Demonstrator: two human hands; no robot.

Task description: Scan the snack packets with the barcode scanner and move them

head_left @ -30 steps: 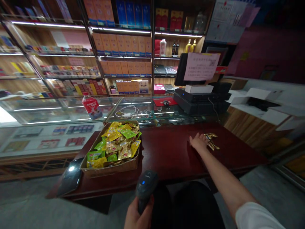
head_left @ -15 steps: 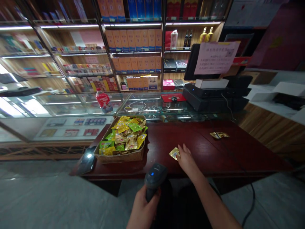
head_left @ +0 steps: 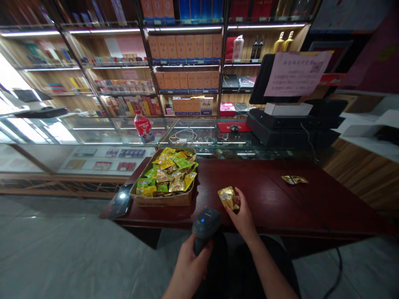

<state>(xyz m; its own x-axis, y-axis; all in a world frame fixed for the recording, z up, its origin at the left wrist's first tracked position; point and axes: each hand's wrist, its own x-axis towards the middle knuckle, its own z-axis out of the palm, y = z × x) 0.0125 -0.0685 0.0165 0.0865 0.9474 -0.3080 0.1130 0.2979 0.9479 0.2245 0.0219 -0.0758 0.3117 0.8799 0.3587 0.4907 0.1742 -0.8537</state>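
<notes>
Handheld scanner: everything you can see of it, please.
The handheld scanner looks like dark grey plastic: a rounded head on a narrower handle. A blue light glows on top; a small pale marking beside it is unreadable. It's held head up, the left grip wrapped around the handle. In view, the head overlaps the near edge of the table; contact there can't be confirmed.

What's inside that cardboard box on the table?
The cardboard box holds a heap of green, yellow and gold packets; whatever lies beneath the top ones is covered.
</notes>
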